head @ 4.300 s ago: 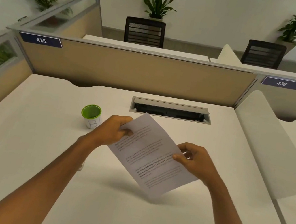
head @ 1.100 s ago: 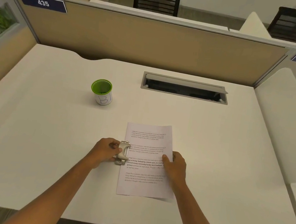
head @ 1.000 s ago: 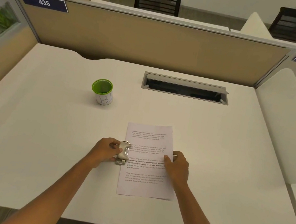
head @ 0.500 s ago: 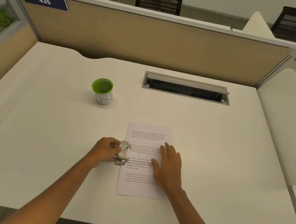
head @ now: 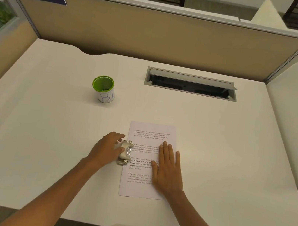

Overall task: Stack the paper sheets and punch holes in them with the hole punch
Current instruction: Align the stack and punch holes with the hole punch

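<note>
Green-rimmed cup point(head: 103, 89) (white desk point(head: 44, 136))

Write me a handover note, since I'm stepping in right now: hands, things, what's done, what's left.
Left hand: beside the hole punch, fingers touching it, no closed grip.
Right hand: open, flat on the paper sheets.
Sheets lie stacked on the desk, left edge in the punch.
Green-rimmed cup stands apart, behind.
Done: stacking, punch placed.
Left: press the punch; no holes visible.

Paper sheets point(head: 146, 161) flat on desk point(head: 233, 164), hole punch point(head: 125, 153) at their left edge. Left hand point(head: 106, 150) left of punch, right hand point(head: 168, 172) on sheets. Cup point(head: 103, 89) behind-left; cable tray point(head: 191, 84) behind.
</note>
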Motion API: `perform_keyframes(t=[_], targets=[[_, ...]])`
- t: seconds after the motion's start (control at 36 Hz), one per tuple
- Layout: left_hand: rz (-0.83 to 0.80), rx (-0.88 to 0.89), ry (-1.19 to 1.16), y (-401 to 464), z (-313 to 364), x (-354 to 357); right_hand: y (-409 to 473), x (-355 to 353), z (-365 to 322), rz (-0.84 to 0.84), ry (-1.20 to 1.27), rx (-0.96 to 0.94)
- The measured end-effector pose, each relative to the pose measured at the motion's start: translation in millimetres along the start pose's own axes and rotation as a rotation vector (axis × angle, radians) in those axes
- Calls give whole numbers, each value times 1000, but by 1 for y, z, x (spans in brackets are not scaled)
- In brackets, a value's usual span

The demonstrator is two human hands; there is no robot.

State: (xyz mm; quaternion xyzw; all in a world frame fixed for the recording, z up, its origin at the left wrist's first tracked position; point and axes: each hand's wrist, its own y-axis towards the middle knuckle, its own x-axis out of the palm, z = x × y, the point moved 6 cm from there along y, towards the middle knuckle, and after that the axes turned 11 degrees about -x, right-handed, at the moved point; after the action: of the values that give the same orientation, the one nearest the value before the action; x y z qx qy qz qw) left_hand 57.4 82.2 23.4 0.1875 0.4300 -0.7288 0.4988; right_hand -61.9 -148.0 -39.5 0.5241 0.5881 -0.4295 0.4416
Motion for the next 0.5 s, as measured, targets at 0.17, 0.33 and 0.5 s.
perform_keyframes(t=[0.17,0.33,0.5], targets=[[-17,232,397,-10,12,9,1,4,1,-6,-8,-2],[-60,313,631,-9,5,20,1,6,3,-8,-9,-7],[-12,338,730,-12,6,26,1,9,3,-1,1,-10]])
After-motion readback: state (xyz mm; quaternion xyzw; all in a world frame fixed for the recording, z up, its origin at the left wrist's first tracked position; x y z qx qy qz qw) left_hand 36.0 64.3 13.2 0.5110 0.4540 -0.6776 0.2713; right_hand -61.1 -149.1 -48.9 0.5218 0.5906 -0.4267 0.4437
